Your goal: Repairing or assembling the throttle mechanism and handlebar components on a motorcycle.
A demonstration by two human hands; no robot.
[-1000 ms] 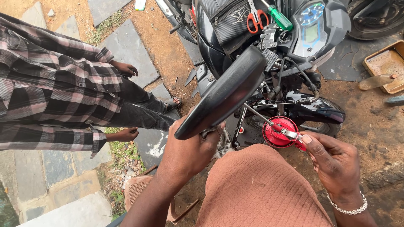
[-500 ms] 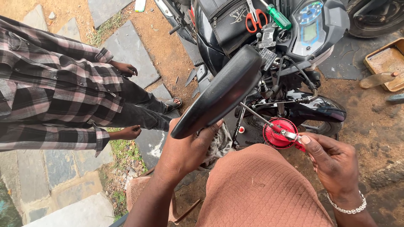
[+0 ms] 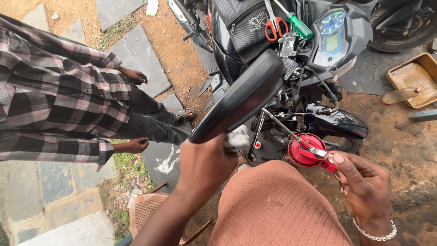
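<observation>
My left hand (image 3: 207, 164) grips the lower end of a long black curved panel (image 3: 241, 98) and holds it up against a black motorcycle (image 3: 318, 50). A bit of white cloth (image 3: 237, 138) shows beside my fingers. My right hand (image 3: 362, 187) pinches the metal bracket of a round red horn (image 3: 302, 152), which hangs from a thin rod in front of the motorcycle's front wheel. A silver bracelet circles my right wrist. My knee in brown cloth (image 3: 277, 209) fills the bottom middle.
A person in a plaid shirt and dark trousers (image 3: 59, 105) stands at the left on stone slabs. Red-handled scissors (image 3: 273, 25) and a green-handled screwdriver (image 3: 300, 25) lie on the motorcycle. A tan tray (image 3: 412, 77) sits on the dirt at right.
My left hand has raised the black panel a little higher against the motorcycle. My right hand stays on the red horn's bracket. The person at left has barely moved.
</observation>
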